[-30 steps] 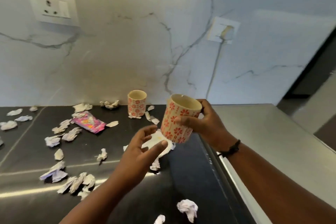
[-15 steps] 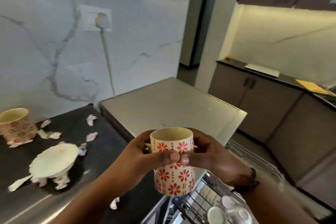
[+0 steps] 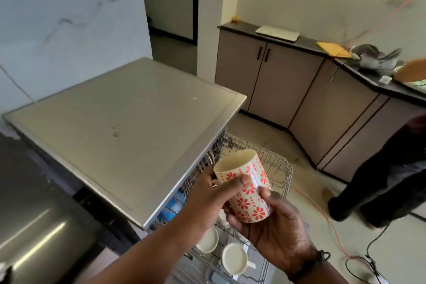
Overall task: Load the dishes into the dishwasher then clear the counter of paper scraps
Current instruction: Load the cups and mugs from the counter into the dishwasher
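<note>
both hands are on one red-flowered mug [image 3: 244,188], so this is the dish-loading half of the job, mid-carry. left hand [image 3: 208,193] wraps the upper part with the thumb across the front, right hand [image 3: 274,221] cups it from underneath with fingers curled round the base. mug is tilted, mouth up and to the left, hanging right over the pulled-out dishwasher rack [image 3: 280,169]. a couple of pale cups [image 3: 234,259] already sit in the near end of the rack. next move, i'd guess: flip it mouth-down and drop it into a free slot between the tines. can't really tell which slots are free, the hands cover the middle. paper scraps aren't in view here.
</note>
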The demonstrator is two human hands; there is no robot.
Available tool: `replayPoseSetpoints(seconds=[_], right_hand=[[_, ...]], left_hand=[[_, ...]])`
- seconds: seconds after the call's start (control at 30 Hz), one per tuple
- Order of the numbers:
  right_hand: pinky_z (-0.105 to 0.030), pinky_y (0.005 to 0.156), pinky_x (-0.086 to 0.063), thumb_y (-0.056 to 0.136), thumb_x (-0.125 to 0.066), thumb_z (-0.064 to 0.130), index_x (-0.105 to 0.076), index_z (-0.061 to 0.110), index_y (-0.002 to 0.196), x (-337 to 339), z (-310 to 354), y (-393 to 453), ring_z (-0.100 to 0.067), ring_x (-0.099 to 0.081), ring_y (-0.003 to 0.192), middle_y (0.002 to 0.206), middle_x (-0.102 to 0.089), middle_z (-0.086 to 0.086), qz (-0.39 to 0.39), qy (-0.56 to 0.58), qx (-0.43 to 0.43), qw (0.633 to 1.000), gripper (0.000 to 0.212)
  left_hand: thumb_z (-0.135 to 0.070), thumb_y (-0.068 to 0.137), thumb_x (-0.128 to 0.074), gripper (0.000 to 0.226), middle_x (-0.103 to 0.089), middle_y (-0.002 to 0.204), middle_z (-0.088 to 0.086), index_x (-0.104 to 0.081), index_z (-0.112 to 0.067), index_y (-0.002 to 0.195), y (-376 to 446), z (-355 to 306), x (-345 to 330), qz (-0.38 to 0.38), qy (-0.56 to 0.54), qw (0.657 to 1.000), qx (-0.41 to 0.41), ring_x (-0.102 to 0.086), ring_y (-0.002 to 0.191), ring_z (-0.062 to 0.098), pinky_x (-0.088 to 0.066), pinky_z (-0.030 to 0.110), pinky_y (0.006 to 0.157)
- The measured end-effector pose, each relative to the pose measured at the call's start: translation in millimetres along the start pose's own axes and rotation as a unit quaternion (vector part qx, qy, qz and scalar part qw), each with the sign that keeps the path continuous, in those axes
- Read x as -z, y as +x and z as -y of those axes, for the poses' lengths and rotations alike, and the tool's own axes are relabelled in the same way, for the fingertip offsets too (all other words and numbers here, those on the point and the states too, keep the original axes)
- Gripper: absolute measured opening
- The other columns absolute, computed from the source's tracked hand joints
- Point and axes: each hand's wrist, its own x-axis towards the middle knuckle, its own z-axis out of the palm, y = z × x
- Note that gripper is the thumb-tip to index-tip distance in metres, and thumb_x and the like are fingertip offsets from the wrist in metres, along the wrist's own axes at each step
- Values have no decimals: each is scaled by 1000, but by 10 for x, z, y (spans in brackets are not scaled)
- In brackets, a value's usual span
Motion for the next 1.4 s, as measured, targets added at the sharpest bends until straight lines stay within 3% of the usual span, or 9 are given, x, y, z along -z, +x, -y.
replayPoseSetpoints(seconds=[0.23, 0.33, 0.43, 0.53, 0.63, 0.77, 1.0, 1.13, 1.4], right_hand=[[-41, 70, -58, 46, -94, 20, -51, 14, 117, 825, 337, 290, -32, -70, 90, 107, -71, -15, -144, -220, -72, 962, 83], [-34, 70, -58, 56, -86, 15, -46, 19, 117, 1029, 340, 604, -29, -68, 96, 115, -65, -10, -136, -386, -91, 908, 73], [-22, 69, -56, 57, -90, 24, -41, 22, 116, 1208, 104, 1019, -20, -60, 103, 120, -56, -3, -75, -574, -73, 812, 76], [-22, 72, -53, 55, -87, 41, -34, 27, 128, 1228, -219, 1383, -19, -52, 102, 121, -43, -3, -26, -704, -83, 705, 91], [-40, 84, -55, 56, -84, 43, -33, 32, 134, 1184, -473, 1663, -32, -56, 105, 128, -37, -8, -3, -776, -97, 623, 93], [-48, 96, -48, 62, -79, 44, -30, 29, 136, 1149, -764, 2002, -43, -50, 117, 137, -32, -17, 46, -840, -108, 530, 90], [-47, 88, -51, 70, -74, 40, -22, 29, 138, 1189, -1291, 2412, -44, -45, 119, 141, -23, -16, 143, -900, -147, 384, 87], [-46, 86, -48, 76, -70, 36, -19, 30, 143, 1265, -1527, 2461, -41, -39, 123, 145, -21, -17, 178, -915, -139, 333, 85], [-47, 94, -48, 77, -72, 22, -27, 22, 144, 1300, -1754, 2512, -42, -39, 125, 142, -27, -18, 222, -928, -126, 270, 80]], left_hand=[[-52, 66, -79, 66, -67, 111, 1, -50, -22, 118, 354, 907, 131, -35, 68, 977, 198, -64, 98, 13, -52, 32, 85], [-67, 63, -74, 91, -58, 131, 3, -37, -28, 137, 271, 1270, 346, -92, 173, 949, 248, -59, 108, 14, -49, 35, 91], [-67, 76, -61, 77, -54, 135, 2, -37, -29, 139, 163, 1543, 555, -115, 283, 919, 249, -56, 110, 12, -50, 36, 91], [-68, 82, -46, 71, -52, 135, 1, -37, -27, 139, 83, 1783, 852, -103, 506, 820, 248, -50, 120, 18, -45, 42, 99], [-70, 82, -29, 79, -43, 144, 6, -33, -19, 143, 3, 1963, 1053, -70, 671, 701, 231, -39, 132, 25, -34, 40, 109], [-70, 87, -24, 86, -8, 161, 9, -12, -15, 152, -90, 2145, 1164, -11, 722, 641, 260, -4, 148, 29, -6, 48, 118], [-69, 85, -13, 89, -18, 157, 12, -23, -8, 149, -233, 2443, 1196, -49, 713, 663, 223, -7, 145, 33, -5, 50, 115], [-69, 83, -9, 89, 15, 157, 5, 7, -14, 151, -246, 2467, 1193, -65, 700, 679, 211, 16, 145, 28, 15, 42, 113], [-66, 91, -26, 83, -8, 161, 8, -11, -14, 154, -284, 2590, 1218, -86, 678, 706, 187, -4, 148, 29, -6, 47, 118]])
